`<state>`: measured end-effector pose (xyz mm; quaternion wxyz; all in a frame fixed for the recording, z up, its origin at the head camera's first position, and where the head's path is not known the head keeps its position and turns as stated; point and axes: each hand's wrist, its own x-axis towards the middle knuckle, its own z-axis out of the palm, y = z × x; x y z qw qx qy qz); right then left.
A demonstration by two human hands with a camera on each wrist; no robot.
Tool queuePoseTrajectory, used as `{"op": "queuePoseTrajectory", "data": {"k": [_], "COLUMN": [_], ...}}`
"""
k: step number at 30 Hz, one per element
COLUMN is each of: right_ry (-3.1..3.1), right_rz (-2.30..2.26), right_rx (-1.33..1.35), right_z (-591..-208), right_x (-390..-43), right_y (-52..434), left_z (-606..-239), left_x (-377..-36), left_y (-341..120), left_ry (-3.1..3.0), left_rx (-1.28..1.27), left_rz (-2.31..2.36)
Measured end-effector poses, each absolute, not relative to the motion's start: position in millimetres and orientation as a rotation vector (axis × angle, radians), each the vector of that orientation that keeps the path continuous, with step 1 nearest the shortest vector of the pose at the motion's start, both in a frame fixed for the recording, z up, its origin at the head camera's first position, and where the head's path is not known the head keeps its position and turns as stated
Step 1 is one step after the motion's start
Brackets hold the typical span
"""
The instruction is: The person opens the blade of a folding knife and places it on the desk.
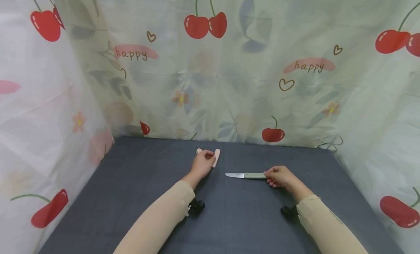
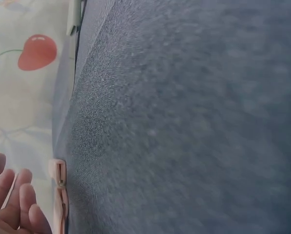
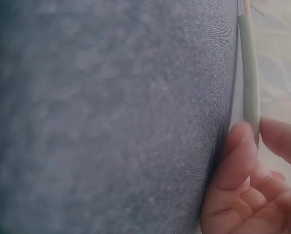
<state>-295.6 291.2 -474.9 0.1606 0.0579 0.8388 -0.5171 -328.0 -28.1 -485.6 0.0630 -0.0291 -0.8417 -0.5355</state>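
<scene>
A small knife (image 1: 251, 175) with a pale green handle and a bright blade lies level over the dark cloth, its tip pointing left. My right hand (image 1: 280, 176) pinches the handle's end, with thumb and forefinger on either side of the handle (image 3: 251, 73). Farther left and back is a pale pink folding thing (image 1: 216, 158) whose two slim arms spread in a V. Slots run along its arms in the left wrist view, and its kind is unclear. Over it is my left hand (image 1: 201, 164), fingers loosely bent and apart from the pink thing (image 2: 61, 195), hiding its middle.
A dark grey cloth (image 1: 131, 195) covers the table. Pale curtains printed with cherries (image 1: 197, 82) close in the back and both sides, with the back one just behind the pink thing. A black wrist camera (image 1: 197, 205) sits under each sleeve cuff.
</scene>
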Motion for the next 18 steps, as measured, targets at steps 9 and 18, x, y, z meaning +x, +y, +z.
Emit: {"op": "queuePoseTrajectory", "data": {"k": [9, 18], "right_ry": [2.428, 2.407], "right_rz": [-1.455, -1.495], "right_rx": [0.232, 0.239], "right_z": [-477, -479], "right_x": [-300, -301], "right_y": [290, 292], "left_z": [-484, -492], "left_x": [-340, -350], "left_y": [-20, -13], "left_ry": [-2.636, -2.799], "left_rx": [-0.005, -0.022], "left_rz": [-1.356, -1.084]}}
